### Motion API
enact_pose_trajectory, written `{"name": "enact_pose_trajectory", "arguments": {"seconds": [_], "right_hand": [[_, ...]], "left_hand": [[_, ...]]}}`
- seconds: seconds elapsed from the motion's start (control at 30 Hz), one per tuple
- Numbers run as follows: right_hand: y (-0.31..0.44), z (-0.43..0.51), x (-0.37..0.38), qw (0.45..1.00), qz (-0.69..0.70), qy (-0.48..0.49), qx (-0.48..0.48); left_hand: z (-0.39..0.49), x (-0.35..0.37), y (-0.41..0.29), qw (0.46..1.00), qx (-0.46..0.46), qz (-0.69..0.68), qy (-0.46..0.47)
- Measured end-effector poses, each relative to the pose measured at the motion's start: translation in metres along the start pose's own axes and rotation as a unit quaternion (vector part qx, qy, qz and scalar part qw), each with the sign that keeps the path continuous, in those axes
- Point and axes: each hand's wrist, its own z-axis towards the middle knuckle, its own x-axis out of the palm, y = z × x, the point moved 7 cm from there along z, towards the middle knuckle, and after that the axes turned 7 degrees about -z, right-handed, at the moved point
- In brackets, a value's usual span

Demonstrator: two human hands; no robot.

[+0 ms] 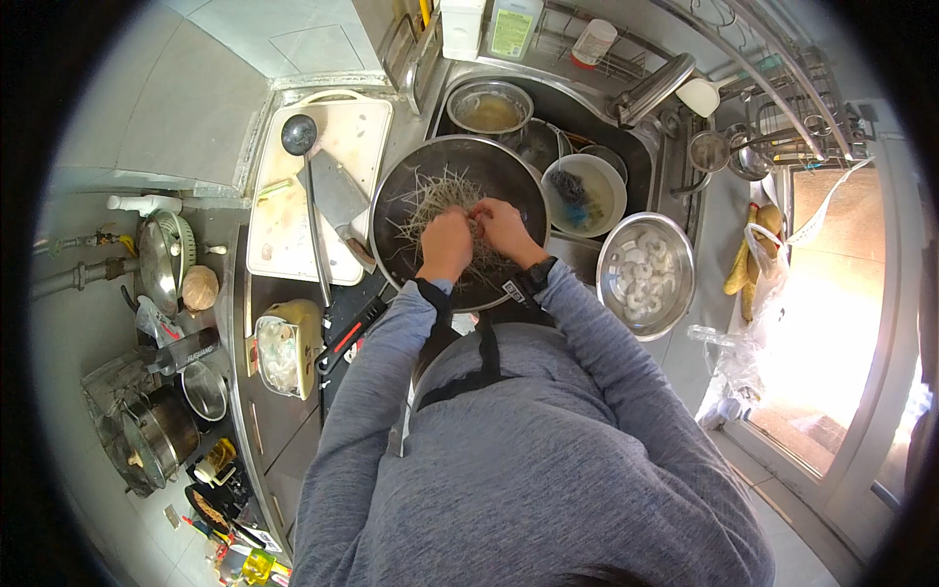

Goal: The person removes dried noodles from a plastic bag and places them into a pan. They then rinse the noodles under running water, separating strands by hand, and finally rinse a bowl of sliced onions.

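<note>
A dark frying pan [392,213] with a black and red handle rests at the sink's front edge. A tangled heap of thin, pale dry strands [440,192], perhaps noodles, lies in it. My left hand [447,242] and my right hand [505,229] meet over the heap, both closed on some of the strands. To the right stands a steel bowl of peeled shrimp [642,282]. On the left, a cleaver [334,192] and a long-handled ladle [299,136] lie on a white cutting board [275,242].
The sink [579,106] holds a pot with cloudy liquid [490,110] and a white bowl [587,194] with scrubbers in water. A faucet [656,89] reaches over it. A lined yellow bin [290,348] sits below the cutting board. Pots and bottles crowd the left counter.
</note>
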Motion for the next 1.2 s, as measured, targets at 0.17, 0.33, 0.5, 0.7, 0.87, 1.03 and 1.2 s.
{"name": "enact_pose_trajectory", "arguments": {"seconds": [0.17, 0.33, 0.5, 0.7, 0.87, 1.03, 1.2], "right_hand": [[-0.002, 0.011, 0.004, 0.997, -0.001, -0.067, -0.043], [-0.002, 0.007, 0.0, 0.999, 0.015, -0.049, -0.017], [0.02, -0.003, -0.031, 0.969, -0.15, -0.188, -0.064], [0.027, -0.013, -0.023, 0.891, -0.405, -0.162, -0.129], [0.001, 0.003, 0.02, 0.923, -0.374, -0.055, -0.074], [-0.004, 0.011, 0.016, 0.924, -0.36, -0.079, -0.1], [0.003, -0.001, -0.002, 0.908, -0.396, -0.075, -0.118]], "left_hand": [[-0.01, 0.015, -0.009, 1.0, -0.001, 0.0, 0.027], [-0.013, 0.019, -0.003, 1.0, -0.027, -0.009, 0.013], [0.002, -0.032, 0.022, 0.995, -0.002, 0.029, -0.094], [0.012, -0.052, 0.033, 0.992, 0.086, -0.064, -0.06], [0.017, -0.008, 0.029, 0.984, 0.167, -0.068, 0.001], [0.021, -0.004, 0.036, 0.979, 0.19, 0.069, -0.036], [0.02, -0.015, 0.007, 0.962, 0.253, 0.102, -0.02]]}}
